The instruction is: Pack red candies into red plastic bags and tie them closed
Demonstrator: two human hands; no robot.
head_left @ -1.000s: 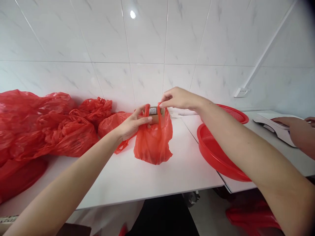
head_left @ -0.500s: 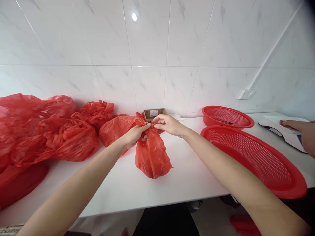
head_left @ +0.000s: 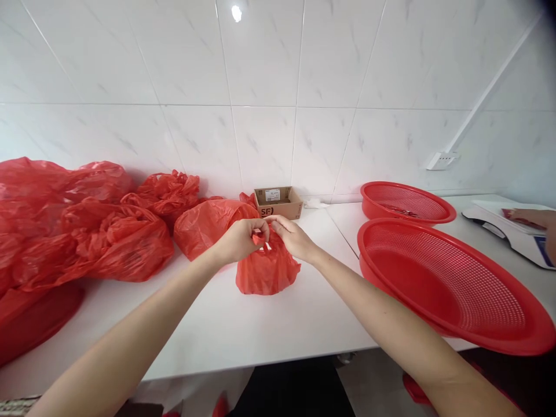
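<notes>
At the middle of the white table a small red plastic bag (head_left: 267, 272) stands with its gathered top between my two hands. My left hand (head_left: 241, 238) is closed on the bag's top from the left, with a twist of red plastic showing at the fingers. From the right, my right hand (head_left: 293, 236) pinches the plastic at the same spot, its fingertips partly hidden behind the bag's top. Another filled red bag (head_left: 208, 226) lies just behind my left wrist. What the held bag contains is hidden.
A small open cardboard box (head_left: 278, 205) sits by the tiled wall. Many red bags (head_left: 117, 237) are heaped on the left. Two red plastic baskets (head_left: 417, 289) are at right, the rear one holding small items. Beyond, another person's hand (head_left: 536, 219) is over a white scale (head_left: 499, 223).
The bag, held up higher before, is now lower with its bottom against the table. Both hands have moved slightly down and changed their grip at its top. The other person's hand shifted slightly.
</notes>
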